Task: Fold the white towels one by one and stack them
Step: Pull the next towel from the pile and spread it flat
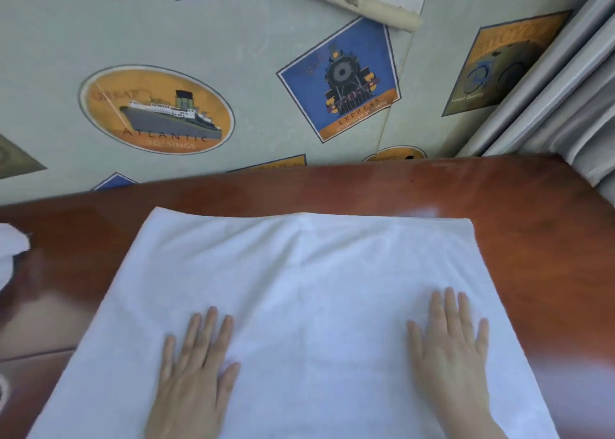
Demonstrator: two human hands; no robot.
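Both hands lie flat, palms down, on a white towel (299, 272) at the bottom of the view. The left hand (196, 372) rests on the towel's near-left part with its fingers straight and slightly spread, holding nothing. The right hand (456, 362) rests on the near-right part in the same way, fingers extended and apart, thumb out toward the middle. The two hands are well apart, with a bare stretch of cloth between them. The towel is spread open over a glossy reddish-brown wooden table (532, 212); its far edge runs nearly straight across the tabletop, short of the table's back edge, and a faint crease runs down from the middle of that edge. Its near end passes out of view at the bottom. At the far left edge of the view, more white cloth (10, 255) sits on the table, mostly cut off, so its shape cannot be told. Behind the table stands a wall of pale green wallpaper (66, 39) printed with travel pictures: an oval ocean liner (156, 109), a blue steam locomotive panel (342, 79) and an orange bicycle panel (499, 62). Near the top, a strip of wallpaper curls away in a roll (349, 2). Grey curtain folds (565, 99) hang at the right.
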